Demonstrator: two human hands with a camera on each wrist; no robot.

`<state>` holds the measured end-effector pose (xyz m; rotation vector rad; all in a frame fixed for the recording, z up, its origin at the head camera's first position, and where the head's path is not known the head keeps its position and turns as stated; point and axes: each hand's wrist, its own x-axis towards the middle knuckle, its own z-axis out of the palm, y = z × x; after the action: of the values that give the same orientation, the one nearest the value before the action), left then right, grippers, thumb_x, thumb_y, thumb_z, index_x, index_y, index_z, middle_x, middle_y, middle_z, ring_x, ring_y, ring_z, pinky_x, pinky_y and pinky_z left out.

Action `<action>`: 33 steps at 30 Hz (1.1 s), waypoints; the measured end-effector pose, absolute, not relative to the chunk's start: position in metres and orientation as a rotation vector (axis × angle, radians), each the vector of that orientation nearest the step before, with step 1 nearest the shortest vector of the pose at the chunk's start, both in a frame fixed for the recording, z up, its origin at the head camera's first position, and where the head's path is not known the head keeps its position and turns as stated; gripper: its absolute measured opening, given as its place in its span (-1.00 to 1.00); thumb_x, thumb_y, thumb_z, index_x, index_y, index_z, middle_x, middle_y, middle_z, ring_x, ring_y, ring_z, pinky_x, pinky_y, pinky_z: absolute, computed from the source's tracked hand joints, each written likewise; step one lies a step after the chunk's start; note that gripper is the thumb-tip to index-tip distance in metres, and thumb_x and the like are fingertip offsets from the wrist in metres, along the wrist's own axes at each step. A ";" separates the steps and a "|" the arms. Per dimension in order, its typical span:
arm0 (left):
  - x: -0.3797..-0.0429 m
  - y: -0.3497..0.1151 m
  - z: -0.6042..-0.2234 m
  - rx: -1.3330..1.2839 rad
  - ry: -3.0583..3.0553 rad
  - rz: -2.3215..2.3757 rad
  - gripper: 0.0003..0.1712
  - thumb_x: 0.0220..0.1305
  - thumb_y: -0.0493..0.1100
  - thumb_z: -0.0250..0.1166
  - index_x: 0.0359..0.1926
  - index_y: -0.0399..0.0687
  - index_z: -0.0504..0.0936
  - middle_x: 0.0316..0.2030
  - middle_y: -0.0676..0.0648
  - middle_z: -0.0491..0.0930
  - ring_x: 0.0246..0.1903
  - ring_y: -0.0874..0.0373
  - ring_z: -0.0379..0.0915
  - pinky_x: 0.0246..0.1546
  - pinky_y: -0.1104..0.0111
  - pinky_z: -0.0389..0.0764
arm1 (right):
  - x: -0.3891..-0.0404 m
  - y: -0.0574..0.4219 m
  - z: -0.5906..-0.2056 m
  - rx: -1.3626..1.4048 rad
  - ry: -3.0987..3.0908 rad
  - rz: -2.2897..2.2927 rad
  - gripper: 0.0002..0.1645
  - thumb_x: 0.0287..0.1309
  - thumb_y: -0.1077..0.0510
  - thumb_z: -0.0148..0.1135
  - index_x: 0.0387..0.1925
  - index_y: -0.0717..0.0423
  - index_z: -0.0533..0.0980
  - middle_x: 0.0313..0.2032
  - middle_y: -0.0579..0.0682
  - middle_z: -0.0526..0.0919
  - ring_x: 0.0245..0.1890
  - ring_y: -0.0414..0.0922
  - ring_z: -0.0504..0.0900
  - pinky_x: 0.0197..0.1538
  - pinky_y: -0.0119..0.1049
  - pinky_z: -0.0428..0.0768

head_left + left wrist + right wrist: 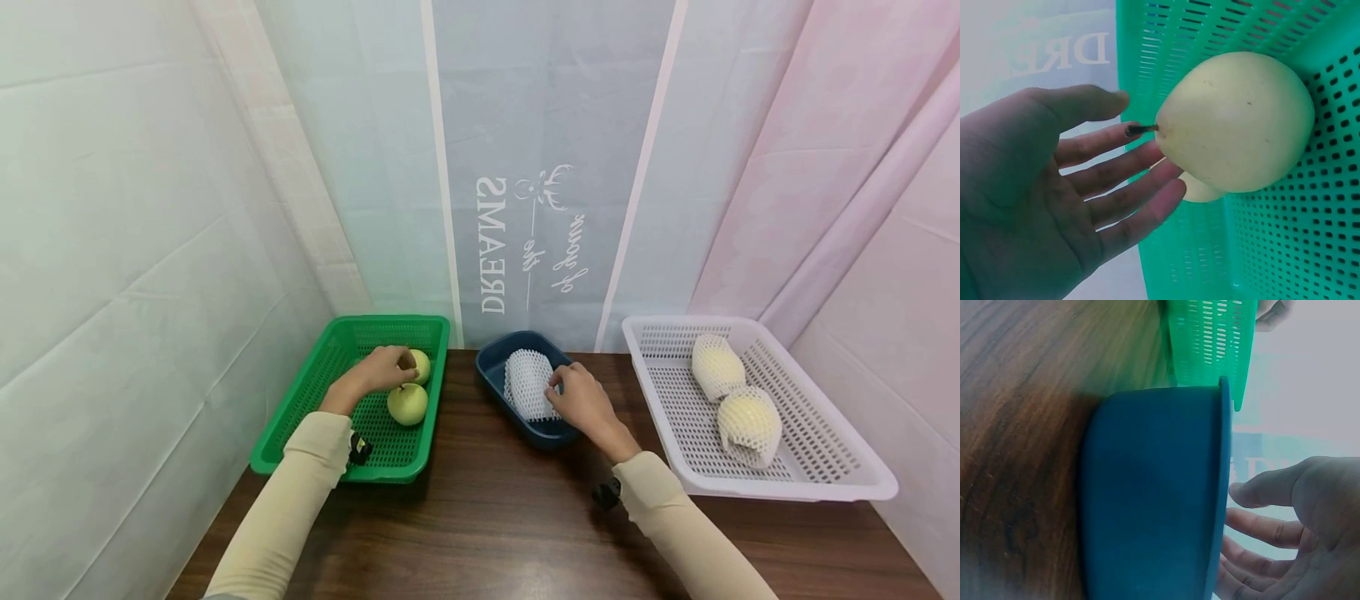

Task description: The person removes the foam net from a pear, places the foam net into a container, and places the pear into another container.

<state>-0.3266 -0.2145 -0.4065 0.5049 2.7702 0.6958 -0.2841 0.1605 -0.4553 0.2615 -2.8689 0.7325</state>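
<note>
Over the green basket (273,446) my left hand (384,368) hovers with its fingers loosely spread. Two yellow-green pears lie there: the nearer pear (407,405) has its dark stem close to the thumb and fingers in the left wrist view, and the farther pear (422,367) is partly behind the hand. My right hand (581,398) is at the right rim of the dark blue bin (491,367), fingertips beside white foam netting (528,385). Whether they touch the netting is unclear; the bin's rim partly hides them in the right wrist view.
A white basket (652,392) on the right holds two pears in foam nets, one netted pear (717,367) behind the other netted pear (750,423). All containers stand on a dark wooden table (495,517), with a printed cloth (551,100) hanging behind.
</note>
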 end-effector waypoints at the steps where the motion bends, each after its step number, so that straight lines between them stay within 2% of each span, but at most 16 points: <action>1: -0.326 -0.214 -0.406 0.509 2.779 0.706 -0.65 0.62 -0.09 0.19 0.19 -0.26 0.62 0.08 -0.26 0.68 -0.15 0.03 0.67 -0.05 0.06 0.69 | -0.284 0.161 -0.455 0.268 -2.865 0.732 -0.82 0.35 0.16 0.40 -0.16 0.21 0.69 -0.02 0.26 0.66 -0.37 0.00 0.60 -0.26 -0.01 0.65; 8: -0.323 -0.206 -0.398 0.518 2.833 0.752 -0.69 0.63 -0.08 0.16 0.14 -0.19 0.65 0.02 -0.23 0.69 -0.25 0.05 0.68 -0.16 0.14 0.70 | -0.284 0.162 -0.446 0.285 -2.854 0.734 -0.78 0.39 0.13 0.38 -0.09 0.21 0.70 0.00 0.25 0.67 -0.25 0.06 0.66 -0.14 0.07 0.67; 13: -0.320 -0.198 -0.392 0.553 2.846 0.801 -0.69 0.64 -0.11 0.16 0.16 -0.22 0.65 -0.03 -0.23 0.69 -0.35 0.00 0.68 -0.28 0.20 0.68 | -0.284 0.164 -0.440 0.294 -2.832 0.759 -0.81 0.43 0.17 0.31 -0.08 0.22 0.69 -0.04 0.22 0.70 -0.18 0.09 0.69 -0.09 0.11 0.66; 16: -0.317 -0.192 -0.391 0.578 2.854 0.829 -0.68 0.63 -0.12 0.17 0.17 -0.24 0.65 -0.05 -0.22 0.70 -0.33 0.00 0.66 -0.32 0.19 0.67 | -0.284 0.165 -0.436 0.289 -2.826 0.763 -0.82 0.44 0.17 0.30 -0.08 0.20 0.69 -0.04 0.20 0.72 -0.13 0.10 0.71 -0.05 0.11 0.67; 20: -0.313 -0.185 -0.389 0.581 2.843 0.903 -0.65 0.63 -0.11 0.18 0.20 -0.24 0.65 -0.03 -0.22 0.70 -0.29 -0.03 0.66 -0.36 0.10 0.72 | -0.283 0.168 -0.430 0.284 -2.823 0.775 -0.80 0.43 0.16 0.32 -0.05 0.21 0.69 -0.03 0.20 0.73 -0.08 0.13 0.72 -0.03 0.11 0.68; 26: -0.310 -0.177 -0.388 0.594 2.866 0.977 -0.66 0.63 -0.08 0.17 0.20 -0.20 0.65 -0.03 -0.19 0.72 -0.24 -0.18 0.69 -0.49 0.19 0.64 | -0.284 0.176 -0.419 0.296 -2.799 0.808 -0.76 0.44 0.16 0.31 0.01 0.24 0.67 -0.02 0.22 0.77 -0.09 0.15 0.75 -0.03 0.12 0.70; 29: -0.309 -0.172 -0.387 0.606 2.892 1.007 -0.69 0.62 -0.07 0.19 0.16 -0.15 0.68 -0.04 -0.17 0.74 -0.24 -0.15 0.69 -0.43 0.21 0.63 | -0.285 0.182 -0.413 0.302 -2.782 0.821 -0.74 0.45 0.17 0.30 0.03 0.26 0.66 -0.04 0.24 0.78 -0.09 0.17 0.76 -0.03 0.14 0.71; 33: -0.309 -0.164 -0.384 0.633 2.914 1.050 -0.73 0.61 -0.07 0.22 0.09 -0.10 0.71 -0.07 -0.15 0.77 -0.19 0.02 0.68 -0.18 0.14 0.69 | -0.288 0.188 -0.408 0.303 -2.766 0.826 -0.74 0.45 0.17 0.29 0.03 0.26 0.66 -0.06 0.24 0.78 -0.07 0.17 0.75 -0.01 0.14 0.70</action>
<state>-0.3085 -0.1638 -0.3844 0.6326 2.9143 1.0503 -0.2876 0.1876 -0.4075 0.3029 -2.7664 0.8257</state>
